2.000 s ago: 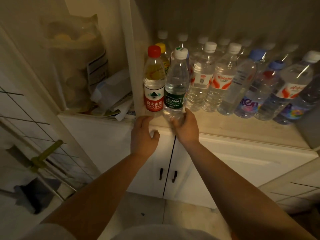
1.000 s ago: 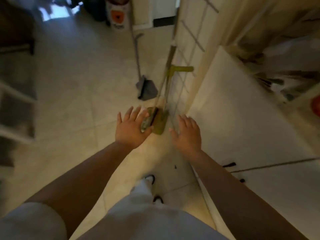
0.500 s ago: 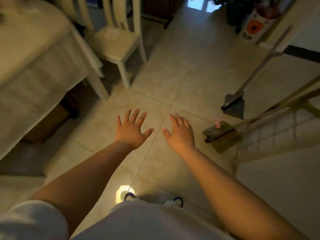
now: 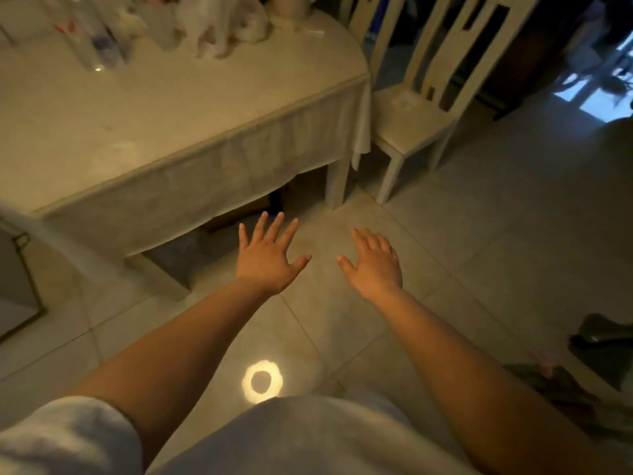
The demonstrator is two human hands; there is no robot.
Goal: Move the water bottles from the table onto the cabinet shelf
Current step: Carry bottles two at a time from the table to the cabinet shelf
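Head view. Left hand point(image 4: 269, 260) is held out palm down over the tiled floor point(image 4: 479, 269), fingers straight and spread, holding nothing. Right hand point(image 4: 375, 264) is beside it, apart from it, fingers extended and loosely together, thumb out, also holding nothing. Neither hand touches any object.

The counter point(image 4: 191, 108), covered with a pale cloth that hangs over its near edge, occupies the upper left of the view. The left hand's fingertips lie near the counter's near right corner, below the cloth hem. Water bottles point(image 4: 92, 42) stand at the counter's far left edge; they are blurred, and their number cannot be told. Further blurred pale items point(image 4: 212, 22) sit along the far edge, toward the right corner; what they are cannot be told.

A pale wooden chair point(image 4: 414, 111) stands just beside the counter's right end. A dark dustpan point(image 4: 603, 341) lies on the floor at the right edge of the view. A ring of light point(image 4: 262, 381) shows on the floor between the forearms.
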